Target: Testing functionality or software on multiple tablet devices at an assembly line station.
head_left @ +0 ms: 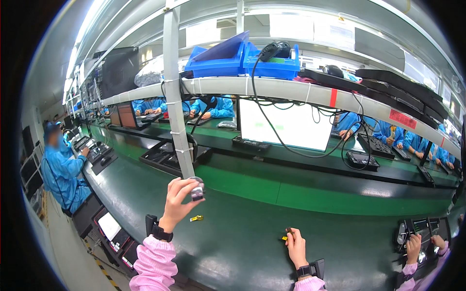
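While the left hand [175, 201] pinches a glossy part [197, 190] between thumb and fingers, raised above the bench [242, 228], the right hand [296, 247] grips a small dark part [290, 230] in its fingertips, lower down, a yellow tab [284, 238] beside it. Loose yellow tag [196, 218] lies on the bench, between the two hands, nearer the left.

Risks, as judged: glossy part looks smooth and is held by its edges; a slackened pinch could drop it. Post [172, 87] stands close by in view; a wide swing might knock the part against it, though depth is unclear. Dark part is tiny and could slip from the fingertips. Tag looks light; a brushing sleeve [154, 262] could shift it.

Hard to make out: glossy part's kind, partly behind fingers; dark part mostly covered; whether the tab joins it, cannot tell. Another person's hands [413, 248], far right; forearms cut off.
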The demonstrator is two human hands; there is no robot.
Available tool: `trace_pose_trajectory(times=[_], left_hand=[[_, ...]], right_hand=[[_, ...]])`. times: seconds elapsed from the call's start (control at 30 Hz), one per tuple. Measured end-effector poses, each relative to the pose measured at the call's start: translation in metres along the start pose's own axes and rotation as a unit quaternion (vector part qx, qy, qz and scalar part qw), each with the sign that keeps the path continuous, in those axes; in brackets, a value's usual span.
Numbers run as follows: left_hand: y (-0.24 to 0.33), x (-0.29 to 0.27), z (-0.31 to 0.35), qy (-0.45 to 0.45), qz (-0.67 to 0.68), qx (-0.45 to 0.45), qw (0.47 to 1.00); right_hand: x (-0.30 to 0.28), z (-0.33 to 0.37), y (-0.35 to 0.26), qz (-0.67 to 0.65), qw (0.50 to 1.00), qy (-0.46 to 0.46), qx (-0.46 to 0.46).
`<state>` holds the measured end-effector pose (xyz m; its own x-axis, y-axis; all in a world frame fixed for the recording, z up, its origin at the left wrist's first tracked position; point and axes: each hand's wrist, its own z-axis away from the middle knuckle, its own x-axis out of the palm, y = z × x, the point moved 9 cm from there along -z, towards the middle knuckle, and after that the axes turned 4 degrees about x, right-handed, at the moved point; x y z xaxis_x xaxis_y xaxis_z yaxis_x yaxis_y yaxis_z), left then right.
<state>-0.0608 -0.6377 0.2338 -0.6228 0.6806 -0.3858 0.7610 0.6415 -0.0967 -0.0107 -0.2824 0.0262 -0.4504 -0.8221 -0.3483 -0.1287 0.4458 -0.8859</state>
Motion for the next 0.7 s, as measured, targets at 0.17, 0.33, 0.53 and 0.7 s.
trace_pose_trajectory(times=[0.17,0.33,0.53,0.7], left_hand=[[0.057,-0.021,-0.039,-0.009,0.079,0.036,0.996],[0.090,-0.012,-0.041,-0.033,0.109,0.064,0.991],[0.068,0.085,-0.005,-0.115,0.236,-0.059,0.963],[0.001,0.188,0.063,-0.070,0.277,-0.308,0.907]], right_hand=[[-0.002,0.002,0.001,-0.001,1.000,0.000,0.007],[-0.002,0.004,0.000,-0.012,1.000,-0.005,0.000],[-0.001,0.004,0.002,-0.008,1.000,-0.004,0.010],[0.000,0.004,0.002,-0.029,0.999,-0.009,0.016]])
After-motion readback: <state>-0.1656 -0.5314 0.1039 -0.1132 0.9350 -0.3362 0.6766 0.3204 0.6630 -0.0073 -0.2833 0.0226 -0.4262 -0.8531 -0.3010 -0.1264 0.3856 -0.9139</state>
